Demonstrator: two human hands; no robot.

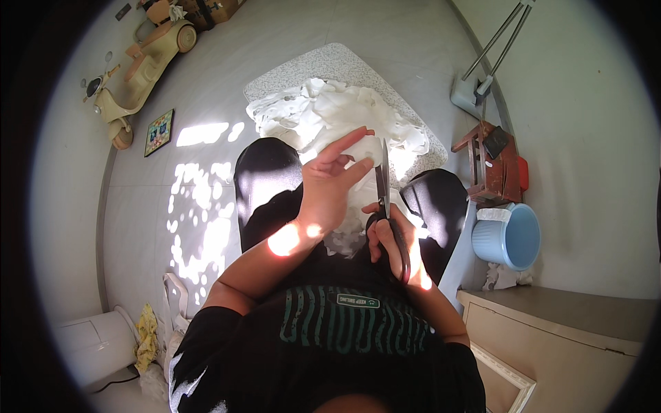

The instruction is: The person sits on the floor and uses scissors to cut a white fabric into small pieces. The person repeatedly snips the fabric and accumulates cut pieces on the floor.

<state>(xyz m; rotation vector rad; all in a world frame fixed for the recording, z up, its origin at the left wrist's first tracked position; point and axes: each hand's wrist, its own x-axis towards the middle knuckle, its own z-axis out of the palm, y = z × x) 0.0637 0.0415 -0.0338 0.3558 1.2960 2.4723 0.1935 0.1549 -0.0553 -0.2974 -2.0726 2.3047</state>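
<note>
My left hand (333,178) holds a small rounded white piece (367,149) between thumb and fingers; whether it is cloth or foam I cannot tell. Black-handled scissors (383,186) are gripped in my right hand (395,237), their blades pointing away from me, spread slightly at the right edge of the white piece. Beyond my hands a large heap of thin white sheet material (330,111) lies on a speckled grey board (338,59). More white pieces (351,222) lie between my legs, partly hidden by my hands.
At right stand a reddish wooden stool (498,173), a light blue bin (522,237), a long-handled dustpan (467,95) and a cabinet (547,320). A toy scooter (150,67) and a coloured framed picture (159,132) are at left. A white cylindrical container (98,340) lies at lower left.
</note>
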